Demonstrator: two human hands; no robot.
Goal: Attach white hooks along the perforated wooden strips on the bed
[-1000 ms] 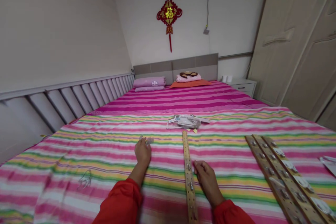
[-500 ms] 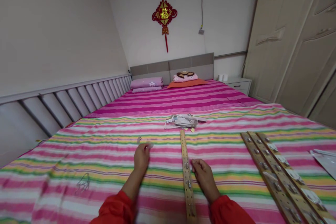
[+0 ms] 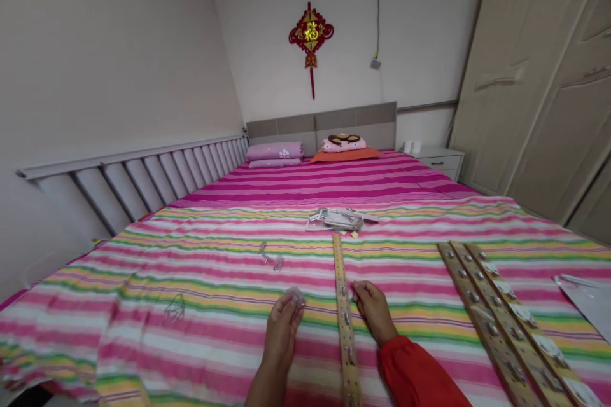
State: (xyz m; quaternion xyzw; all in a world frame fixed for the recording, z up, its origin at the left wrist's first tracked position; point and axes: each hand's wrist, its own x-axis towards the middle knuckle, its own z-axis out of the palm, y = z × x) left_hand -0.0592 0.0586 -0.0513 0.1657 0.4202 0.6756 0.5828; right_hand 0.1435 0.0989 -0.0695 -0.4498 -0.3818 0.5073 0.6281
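Note:
My left hand (image 3: pixel 285 317) is closed on a small clear plastic piece (image 3: pixel 295 296), pinched at the fingertips just left of the wooden strip. The narrow wooden strip (image 3: pixel 347 337) is pierced with rows of holes and lies lengthwise before me. Several small shiny metal parts (image 3: pixel 347 317) sit along it. Right beside the strip, my right hand (image 3: pixel 373 308) has its fingers curled and pressed together; whatever they may hold is too small to make out. Farther left, small clear pieces (image 3: pixel 277 262) rest on the striped cloth.
Several similar strips (image 3: pixel 496 324) lie side by side on the right, carrying metal parts and white round pieces. A pile of plastic packets (image 3: pixel 340 219) lies beyond the middle strip. Thin tangled wire or thread (image 3: pixel 174 308) is at left. A white plastic bag (image 3: pixel 587 305) lies far right.
My left hand has come back from the loose clear pieces toward the strip, carrying a clear piece. My right hand stays beside the strip. The view has shifted slightly left.

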